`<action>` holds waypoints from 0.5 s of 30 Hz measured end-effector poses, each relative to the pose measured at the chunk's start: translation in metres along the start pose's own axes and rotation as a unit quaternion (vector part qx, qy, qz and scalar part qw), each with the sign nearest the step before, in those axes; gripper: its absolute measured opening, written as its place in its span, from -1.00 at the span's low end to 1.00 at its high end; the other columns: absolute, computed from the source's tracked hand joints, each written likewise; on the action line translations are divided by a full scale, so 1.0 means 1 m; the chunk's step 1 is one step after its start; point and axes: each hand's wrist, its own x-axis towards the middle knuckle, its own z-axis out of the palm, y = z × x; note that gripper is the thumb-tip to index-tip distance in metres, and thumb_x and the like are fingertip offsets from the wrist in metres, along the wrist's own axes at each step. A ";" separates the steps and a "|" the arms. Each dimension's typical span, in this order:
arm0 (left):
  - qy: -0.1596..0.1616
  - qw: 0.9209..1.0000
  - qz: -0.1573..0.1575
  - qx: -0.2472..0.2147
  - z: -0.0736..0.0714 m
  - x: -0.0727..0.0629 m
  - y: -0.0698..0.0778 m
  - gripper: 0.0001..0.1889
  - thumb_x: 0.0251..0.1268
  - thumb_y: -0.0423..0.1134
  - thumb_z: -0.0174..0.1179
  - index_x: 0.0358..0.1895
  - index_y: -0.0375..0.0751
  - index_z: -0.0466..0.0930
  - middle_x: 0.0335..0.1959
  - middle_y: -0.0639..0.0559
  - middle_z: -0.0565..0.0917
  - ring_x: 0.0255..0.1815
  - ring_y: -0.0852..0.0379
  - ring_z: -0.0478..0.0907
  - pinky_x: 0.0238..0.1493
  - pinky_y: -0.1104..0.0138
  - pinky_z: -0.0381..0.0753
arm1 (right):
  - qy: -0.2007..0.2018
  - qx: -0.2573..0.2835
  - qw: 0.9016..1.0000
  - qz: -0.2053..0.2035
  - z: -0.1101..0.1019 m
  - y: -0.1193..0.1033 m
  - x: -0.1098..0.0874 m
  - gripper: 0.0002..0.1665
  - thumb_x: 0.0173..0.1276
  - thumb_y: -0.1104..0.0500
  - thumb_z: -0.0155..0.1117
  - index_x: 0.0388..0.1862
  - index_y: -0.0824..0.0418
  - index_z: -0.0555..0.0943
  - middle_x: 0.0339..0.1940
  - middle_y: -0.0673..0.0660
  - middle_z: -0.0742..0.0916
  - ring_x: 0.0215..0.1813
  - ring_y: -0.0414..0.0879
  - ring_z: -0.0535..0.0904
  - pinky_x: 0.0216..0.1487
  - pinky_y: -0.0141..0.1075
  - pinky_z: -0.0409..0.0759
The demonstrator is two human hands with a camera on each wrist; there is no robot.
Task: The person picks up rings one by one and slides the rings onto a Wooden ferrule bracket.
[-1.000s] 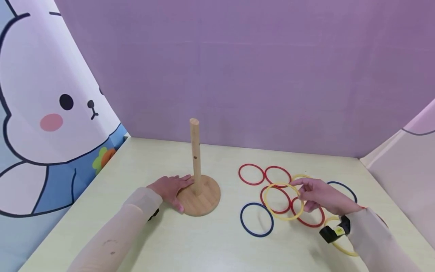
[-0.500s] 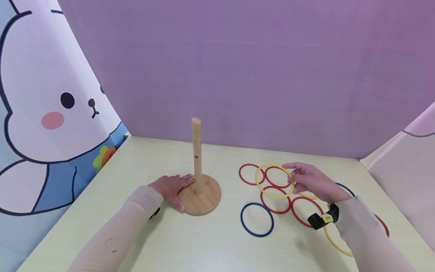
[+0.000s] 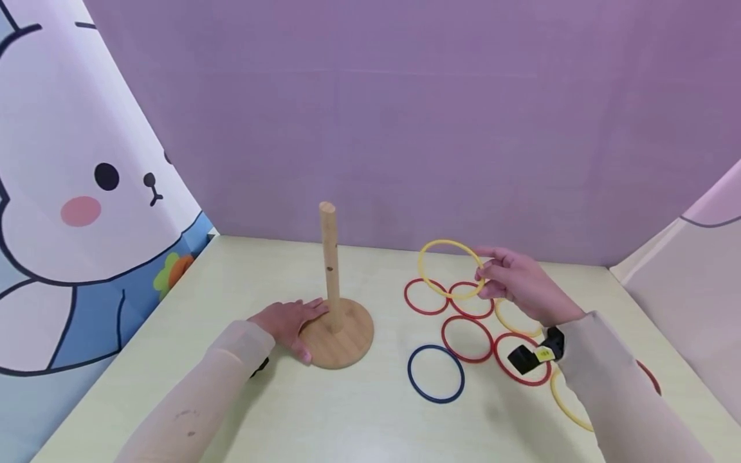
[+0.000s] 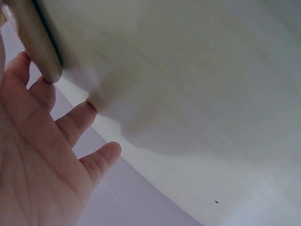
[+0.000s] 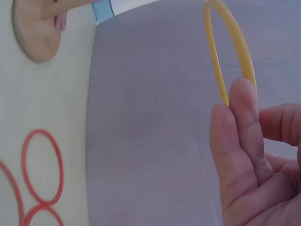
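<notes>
A wooden peg stand has an upright post (image 3: 330, 263) rising from a round base (image 3: 347, 341). My left hand (image 3: 286, 326) rests with spread fingers on the left part of that base; in the left wrist view its fingertips (image 4: 44, 87) reach the base's rim. My right hand (image 3: 518, 280) pinches a yellow ring (image 3: 425, 269) by its right side, raised over the table to the right of the post. Thumb and fingers meet on the yellow ring (image 5: 242, 44) in the right wrist view.
Red rings (image 3: 467, 361) lie under and near the right hand, some edges touching. A blue ring (image 3: 410, 379) lies in front of them. Other yellow rings (image 3: 570, 417) lie farther right, partly hidden by the right arm. A purple backdrop (image 3: 370, 128) stands behind the table.
My right hand has lifted the yellow ring up and carried it to the left, away from the rings at the right. The left hand stays on the base.
</notes>
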 end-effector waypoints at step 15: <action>0.002 1.000 -0.007 -0.008 0.000 -0.002 0.003 0.10 -0.27 0.13 0.55 0.46 -0.11 0.21 0.47 -0.07 0.21 0.36 -0.37 0.21 0.16 -0.15 0.38 | 0.014 0.096 0.994 -0.043 0.029 -0.050 0.011 -0.38 0.47 0.30 -0.01 0.47 0.32 0.17 -0.27 0.14 0.61 -0.43 -0.20 0.63 -0.16 -0.35 0.64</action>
